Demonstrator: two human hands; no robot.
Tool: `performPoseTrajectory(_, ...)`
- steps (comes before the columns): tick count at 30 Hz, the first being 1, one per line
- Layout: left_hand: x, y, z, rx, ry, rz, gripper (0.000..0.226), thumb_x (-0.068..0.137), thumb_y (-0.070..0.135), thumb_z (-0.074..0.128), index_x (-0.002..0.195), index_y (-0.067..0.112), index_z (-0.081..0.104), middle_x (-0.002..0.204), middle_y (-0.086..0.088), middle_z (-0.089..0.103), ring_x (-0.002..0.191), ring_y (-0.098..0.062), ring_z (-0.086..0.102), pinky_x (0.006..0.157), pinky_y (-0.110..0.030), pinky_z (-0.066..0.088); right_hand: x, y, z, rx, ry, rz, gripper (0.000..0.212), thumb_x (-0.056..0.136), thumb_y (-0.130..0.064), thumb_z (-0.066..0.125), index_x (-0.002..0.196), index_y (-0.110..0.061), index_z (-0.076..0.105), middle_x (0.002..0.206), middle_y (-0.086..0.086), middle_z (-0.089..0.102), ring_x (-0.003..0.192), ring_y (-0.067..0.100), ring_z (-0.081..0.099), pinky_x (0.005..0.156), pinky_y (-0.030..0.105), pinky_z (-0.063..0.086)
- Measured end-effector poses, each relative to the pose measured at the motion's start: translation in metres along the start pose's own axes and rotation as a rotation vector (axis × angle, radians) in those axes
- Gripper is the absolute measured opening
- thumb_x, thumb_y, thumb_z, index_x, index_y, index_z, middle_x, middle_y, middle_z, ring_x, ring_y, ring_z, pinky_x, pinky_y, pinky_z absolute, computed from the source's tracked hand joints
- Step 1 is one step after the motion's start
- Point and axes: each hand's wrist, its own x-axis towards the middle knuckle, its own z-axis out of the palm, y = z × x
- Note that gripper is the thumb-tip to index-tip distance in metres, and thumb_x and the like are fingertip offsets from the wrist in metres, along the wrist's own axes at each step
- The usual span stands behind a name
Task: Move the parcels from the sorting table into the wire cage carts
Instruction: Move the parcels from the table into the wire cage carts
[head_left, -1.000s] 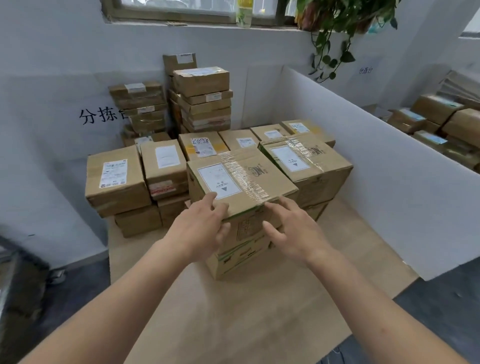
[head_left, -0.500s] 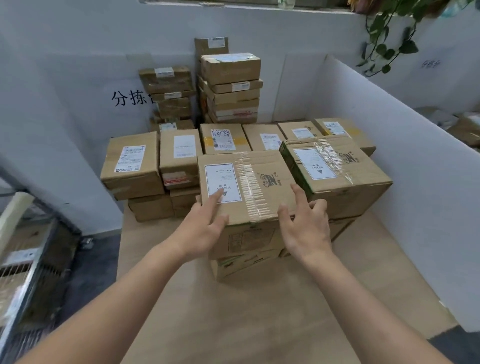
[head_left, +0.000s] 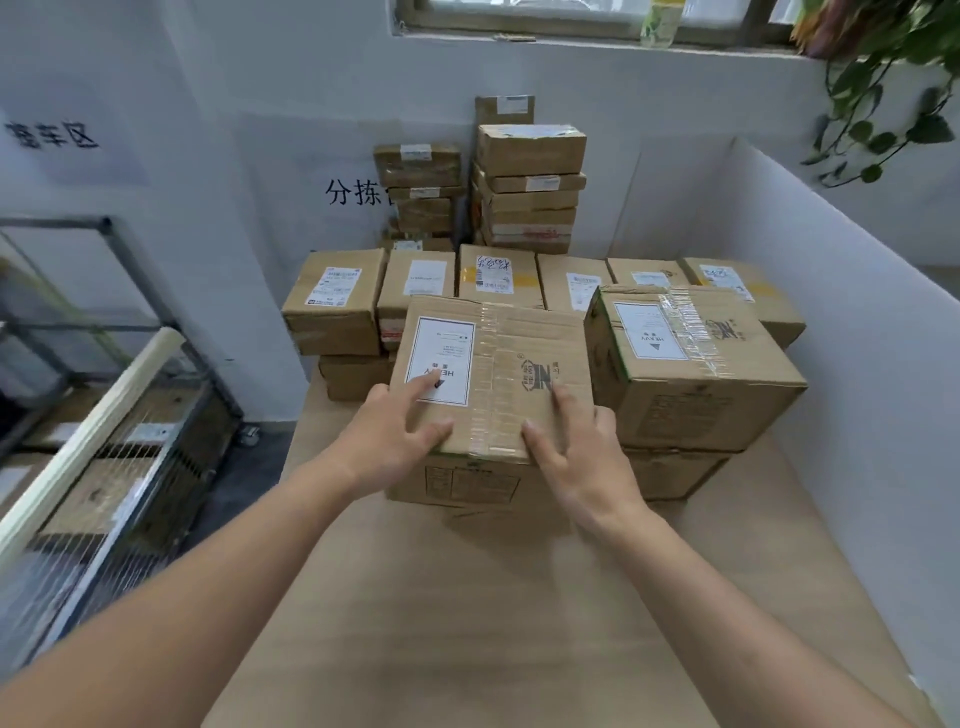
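Brown cardboard on the front parcel (head_left: 498, 374), with a white black-bordered label at 9 o'clock on its lid, shiny clear tape down the middle, a dark printed logo at 3 o'clock. Same brown, same label on the neighbour parcel (head_left: 691, 364), plus a green edge stripe. Pale wood-grain tabletop (head_left: 483, 613). White partition (head_left: 857, 322). Dark grey wire cage cart (head_left: 104, 467), cream bar across it. Green leaves on the hanging plant (head_left: 883, 78).
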Motion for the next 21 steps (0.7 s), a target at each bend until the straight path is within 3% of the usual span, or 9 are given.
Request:
performPoseTrajectory(3,-0.027,0.004,-0.011,-0.001,0.080,-0.002,0.066,0.100,0.046,0.061,0.158,0.045,0.029,0.138,0.001,0.036,0.117,-0.014,0.039,0.101,-0.031,0.036,-0.009,-0.016,-0.003,-0.023,0.016,-0.083,0.072,0.097,-0.067,0.049,0.160,-0.044,0.020,0.142,0.004,0.037,0.121,0.028,0.056,0.103,0.051,0.052)
performPoseTrajectory(7,-0.066,-0.001,-0.033,0.000,0.192,-0.021,0.065,0.100,0.047,0.061,0.157,0.045,0.030,0.133,-0.002,0.040,0.119,-0.019,0.044,0.109,-0.038,0.039,-0.021,-0.044,-0.004,-0.052,0.004,-0.195,0.073,0.096,-0.069,0.048,0.159,-0.046,0.019,0.140,0.006,0.041,0.121,0.028,0.055,0.101,0.050,0.052)
performPoseTrajectory(12,-0.114,-0.027,-0.066,-0.002,0.326,-0.041,0.066,0.099,0.048,0.061,0.158,0.042,0.032,0.128,-0.002,0.041,0.120,-0.020,0.049,0.107,-0.032,0.039,-0.039,-0.094,0.009,-0.060,-0.072,-0.316,0.073,0.099,-0.065,0.049,0.161,-0.043,0.018,0.142,0.005,0.038,0.119,0.026,0.057,0.096,0.044,0.052)
performPoseTrajectory(15,-0.143,-0.052,-0.090,0.004,0.380,-0.087,0.066,0.099,0.050,0.060,0.158,0.043,0.031,0.126,-0.002,0.041,0.117,-0.022,0.051,0.105,-0.031,0.040,-0.051,-0.126,0.033,-0.046,-0.098,-0.385,0.073,0.098,-0.067,0.049,0.160,-0.044,0.018,0.141,0.005,0.039,0.114,0.025,0.058,0.096,0.049,0.055)
performPoseTrajectory(21,-0.202,-0.117,-0.141,-0.010,0.440,-0.182,0.066,0.099,0.053,0.058,0.158,0.047,0.029,0.140,-0.006,0.038,0.129,-0.027,0.048,0.115,-0.043,0.039,-0.083,-0.193,0.107,-0.058,-0.152,-0.458,0.072,0.096,-0.070,0.047,0.158,-0.046,0.017,0.145,0.007,0.038,0.115,0.027,0.058,0.094,0.053,0.056)
